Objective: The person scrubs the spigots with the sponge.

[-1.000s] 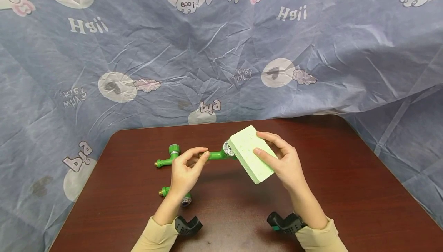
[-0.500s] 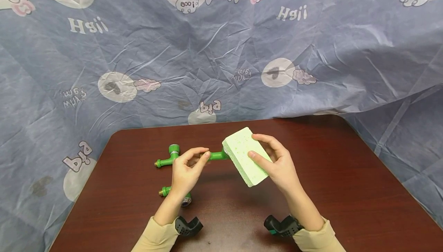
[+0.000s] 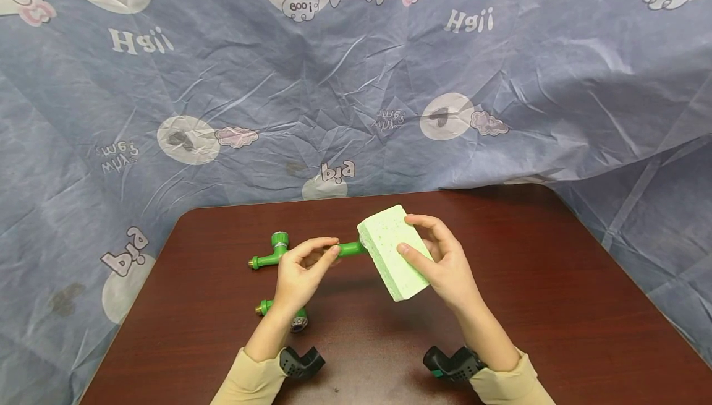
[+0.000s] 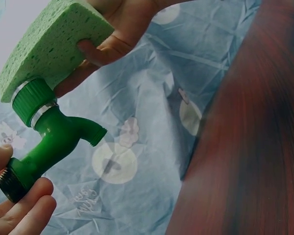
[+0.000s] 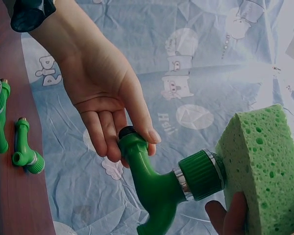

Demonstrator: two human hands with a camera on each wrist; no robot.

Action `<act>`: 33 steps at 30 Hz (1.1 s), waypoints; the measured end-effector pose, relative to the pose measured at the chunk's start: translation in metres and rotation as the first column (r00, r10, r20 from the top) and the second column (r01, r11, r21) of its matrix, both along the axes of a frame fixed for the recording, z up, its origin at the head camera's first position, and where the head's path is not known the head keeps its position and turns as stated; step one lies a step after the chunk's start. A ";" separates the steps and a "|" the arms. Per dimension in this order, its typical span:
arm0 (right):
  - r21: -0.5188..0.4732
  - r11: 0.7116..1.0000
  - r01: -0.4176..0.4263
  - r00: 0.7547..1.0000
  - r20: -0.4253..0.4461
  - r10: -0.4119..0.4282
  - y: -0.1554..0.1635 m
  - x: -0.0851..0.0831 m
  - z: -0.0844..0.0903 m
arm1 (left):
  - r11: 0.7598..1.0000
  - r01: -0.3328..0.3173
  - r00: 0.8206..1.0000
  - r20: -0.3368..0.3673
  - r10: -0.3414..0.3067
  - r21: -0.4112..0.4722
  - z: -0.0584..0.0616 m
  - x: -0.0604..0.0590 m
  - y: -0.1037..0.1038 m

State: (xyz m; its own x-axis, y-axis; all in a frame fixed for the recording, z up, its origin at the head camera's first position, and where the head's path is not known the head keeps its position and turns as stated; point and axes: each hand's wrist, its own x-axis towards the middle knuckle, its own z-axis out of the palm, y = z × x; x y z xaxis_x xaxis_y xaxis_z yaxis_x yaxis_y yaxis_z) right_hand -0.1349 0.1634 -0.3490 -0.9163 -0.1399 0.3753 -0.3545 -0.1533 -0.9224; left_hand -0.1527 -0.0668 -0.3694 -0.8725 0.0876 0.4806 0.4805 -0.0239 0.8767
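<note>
A green tap (image 4: 54, 142) is held up over the table, its threaded inlet pinched between the thumb and fingers of my left hand (image 3: 302, 272). A light green sponge (image 3: 394, 253) is gripped by my right hand (image 3: 447, 263), thumb on the near face and fingers along the far edge. In the right wrist view the sponge's flat face is right against the end of the tap's ribbed knob (image 5: 202, 174). From the head view, the sponge hides the knob and only the tap's green body shows between the hands.
Two more green taps lie on the dark red-brown table (image 3: 528, 281) at the left: one farther back (image 3: 269, 260), one nearer (image 3: 299, 320), partly hidden by my left forearm. A printed blue-grey cloth (image 3: 356, 83) hangs behind the table.
My right hand has moved left with the sponge, which now covers the silvery knob end seen earlier. The left hand with the tap has shifted very slightly right.
</note>
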 end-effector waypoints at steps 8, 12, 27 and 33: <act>-0.009 1.000 0.017 1.000 -0.002 -0.017 0.000 0.000 0.001 | 0.997 0.073 0.996 0.045 -0.072 -0.010 -0.022 -0.013 -0.005; -0.010 1.000 0.013 1.000 -0.007 -0.013 0.001 0.000 0.001 | 0.995 0.083 0.996 0.045 -0.081 -0.049 -0.023 -0.013 -0.006; -0.024 1.000 0.019 1.000 -0.024 -0.019 0.003 0.001 0.003 | 0.990 0.127 0.990 -0.057 -0.130 -0.052 -0.027 -0.013 -0.005; -0.023 0.998 0.064 0.998 0.006 -0.064 0.004 -0.001 0.003 | 0.986 0.144 0.981 -0.115 -0.154 -0.086 -0.011 -0.004 -0.002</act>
